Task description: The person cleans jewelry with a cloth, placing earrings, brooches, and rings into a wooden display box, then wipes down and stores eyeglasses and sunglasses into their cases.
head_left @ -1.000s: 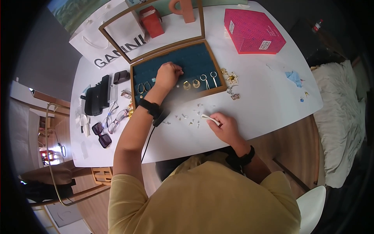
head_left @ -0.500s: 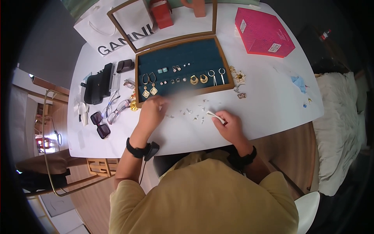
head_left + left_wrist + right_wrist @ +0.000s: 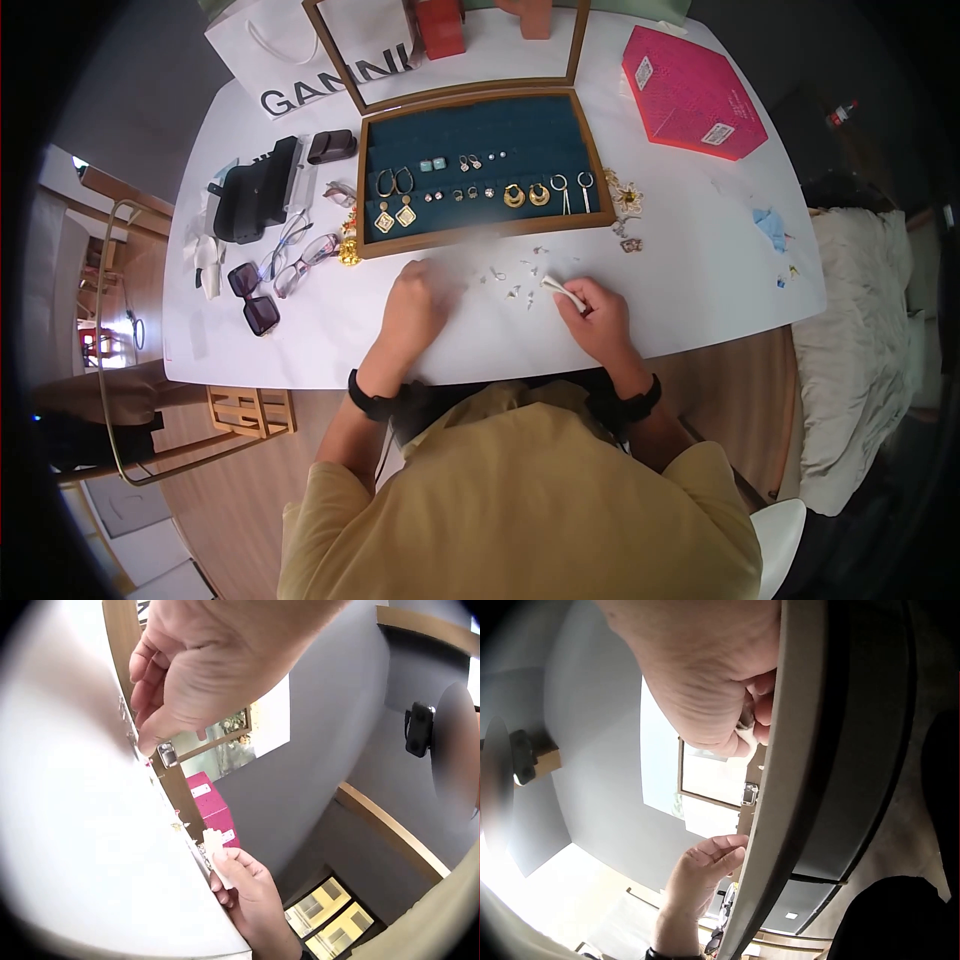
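In the head view my left hand (image 3: 415,312) is low over the white table, left of several small silvery jewellery pieces (image 3: 513,291). The left wrist view shows its fingers bent loosely near the tabletop, the thumb a little apart. My right hand (image 3: 598,318) grips a folded, cream-white soft piece (image 3: 564,292) between thumb and fingers, beside the small pieces. Beyond both hands stands a wooden jewellery box (image 3: 480,236) with its glass lid up. Rows of earrings lie on its dark teal lining, among them gold hoops (image 3: 514,196) and diamond-shaped drops (image 3: 405,215).
Sunglasses (image 3: 261,314), clear eyeglasses (image 3: 291,281) and a black case (image 3: 254,200) lie left of the box. Gold flower jewellery (image 3: 626,200) lies against its right side. A pink box (image 3: 690,95) stands at the back right, near a blue crumpled piece (image 3: 769,228).
My left hand has come back from the jewellery box to the table near the front, uncovering the earrings. The right hand keeps its grip on the cream-white piece. The head view has shifted.
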`<state>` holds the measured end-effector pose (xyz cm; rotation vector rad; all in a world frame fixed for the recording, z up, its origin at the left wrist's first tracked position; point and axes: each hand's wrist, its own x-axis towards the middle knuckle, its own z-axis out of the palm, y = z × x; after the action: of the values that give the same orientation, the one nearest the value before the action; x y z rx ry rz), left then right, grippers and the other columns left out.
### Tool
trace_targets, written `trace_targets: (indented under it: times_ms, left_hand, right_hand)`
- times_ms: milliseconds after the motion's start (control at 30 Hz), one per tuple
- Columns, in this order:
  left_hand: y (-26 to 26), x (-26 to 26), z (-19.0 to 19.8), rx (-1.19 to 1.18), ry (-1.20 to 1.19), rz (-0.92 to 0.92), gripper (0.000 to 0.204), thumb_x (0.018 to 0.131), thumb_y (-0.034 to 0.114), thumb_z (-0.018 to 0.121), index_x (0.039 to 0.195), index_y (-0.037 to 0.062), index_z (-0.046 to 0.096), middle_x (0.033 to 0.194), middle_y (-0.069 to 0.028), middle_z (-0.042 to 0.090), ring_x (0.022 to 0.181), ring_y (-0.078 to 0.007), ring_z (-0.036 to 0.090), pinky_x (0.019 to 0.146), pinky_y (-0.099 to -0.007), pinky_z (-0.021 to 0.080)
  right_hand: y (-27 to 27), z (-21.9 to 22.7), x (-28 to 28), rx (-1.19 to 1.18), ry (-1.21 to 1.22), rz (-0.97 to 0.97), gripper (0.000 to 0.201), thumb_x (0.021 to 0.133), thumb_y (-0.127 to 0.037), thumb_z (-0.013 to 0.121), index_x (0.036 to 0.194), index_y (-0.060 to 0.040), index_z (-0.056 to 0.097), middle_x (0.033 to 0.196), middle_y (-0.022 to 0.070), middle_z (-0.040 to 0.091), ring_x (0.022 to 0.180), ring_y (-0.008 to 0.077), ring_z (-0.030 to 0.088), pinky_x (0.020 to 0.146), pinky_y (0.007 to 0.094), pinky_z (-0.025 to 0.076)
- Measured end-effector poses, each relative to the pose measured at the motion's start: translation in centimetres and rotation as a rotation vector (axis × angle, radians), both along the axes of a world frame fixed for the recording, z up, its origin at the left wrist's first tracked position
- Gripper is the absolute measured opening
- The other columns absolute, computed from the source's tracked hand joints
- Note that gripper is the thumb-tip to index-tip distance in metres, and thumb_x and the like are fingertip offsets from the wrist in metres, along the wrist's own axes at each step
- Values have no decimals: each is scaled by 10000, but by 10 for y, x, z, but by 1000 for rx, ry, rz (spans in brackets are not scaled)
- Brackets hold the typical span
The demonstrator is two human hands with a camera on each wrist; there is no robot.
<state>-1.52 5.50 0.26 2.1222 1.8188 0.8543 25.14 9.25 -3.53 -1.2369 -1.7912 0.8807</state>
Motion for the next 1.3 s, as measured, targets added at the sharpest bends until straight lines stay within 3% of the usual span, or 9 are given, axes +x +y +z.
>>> trace_targets:
  times_ms: [400, 500, 600, 700, 967, 1067, 1167, 1267, 1300]
  left_hand:
    - [25, 9, -21, 127, 73, -59, 76, 706, 20, 691, 772, 31, 655, 807, -123, 648, 794, -315, 617, 743, -398, 495]
    - [26, 11, -19, 153, 106, -80, 79, 728, 19, 673, 791, 32, 627, 799, -126, 627, 800, -320, 607, 757, -403, 487]
    - [28, 13, -17, 172, 116, -96, 93, 749, 23, 658, 819, 23, 598, 826, -141, 608, 823, -330, 594, 768, -411, 481]
    - [28, 14, -15, 193, 104, -117, 103, 773, 27, 642, 843, 7, 569, 860, -159, 600, 848, -340, 584, 775, -416, 478]
    - [23, 18, -3, 127, -5, -105, 116, 834, 25, 598, 866, -23, 497, 833, -197, 609, 801, -374, 595, 715, -431, 494]
    - [21, 18, -8, 121, 34, -98, 128, 855, 27, 602, 887, -28, 491, 811, -191, 611, 778, -320, 623, 672, -371, 506]
    - [17, 20, 2, -126, -287, -108, 105, 887, 5, 598, 933, -11, 505, 822, -127, 626, 783, -194, 636, 689, -292, 505]
    - [15, 23, 5, -422, -954, -200, 120, 914, -22, 584, 1017, 10, 533, 856, -45, 638, 820, -85, 617, 742, -232, 496]
    - [14, 23, 6, -449, -1007, -224, 148, 914, -29, 584, 1048, 14, 538, 872, -30, 642, 835, -79, 616, 761, -230, 496]
  right_hand:
    - [-1, 3, -2, -12, -23, -19, 159, 825, -168, 716, 895, -46, 642, 680, 90, 646, 523, 167, 599, 518, 277, 471]
    - [-2, 8, -4, 7, -24, -18, 120, 846, -107, 698, 873, -12, 630, 631, 33, 601, 539, 44, 503, 506, 225, 424]
    - [-3, 10, -5, -7, 0, -23, 118, 848, -104, 696, 868, -8, 629, 622, 22, 593, 540, 35, 492, 501, 220, 412]
    - [-1, 7, -3, -48, -33, -28, 155, 836, -166, 706, 892, -39, 638, 668, 78, 644, 522, 129, 578, 521, 262, 459]
    - [0, 2, -4, -52, 52, -12, 152, 841, -152, 705, 888, -28, 633, 659, 70, 642, 519, 103, 559, 513, 249, 445]
    - [-1, 2, -5, -73, 77, 4, 140, 846, -132, 702, 889, -20, 631, 665, 45, 640, 534, 67, 534, 512, 234, 434]
    - [-3, 8, -11, -136, 175, 56, 123, 855, -108, 694, 890, -11, 628, 682, 15, 636, 561, 33, 506, 513, 217, 419]
    - [-8, 17, -20, -192, 274, 131, 114, 863, -94, 687, 889, -2, 625, 706, -7, 631, 588, 14, 492, 514, 207, 409]
    - [-9, 23, -23, -205, 301, 159, 112, 865, -91, 685, 889, 0, 624, 715, -13, 630, 596, 9, 490, 515, 206, 406]
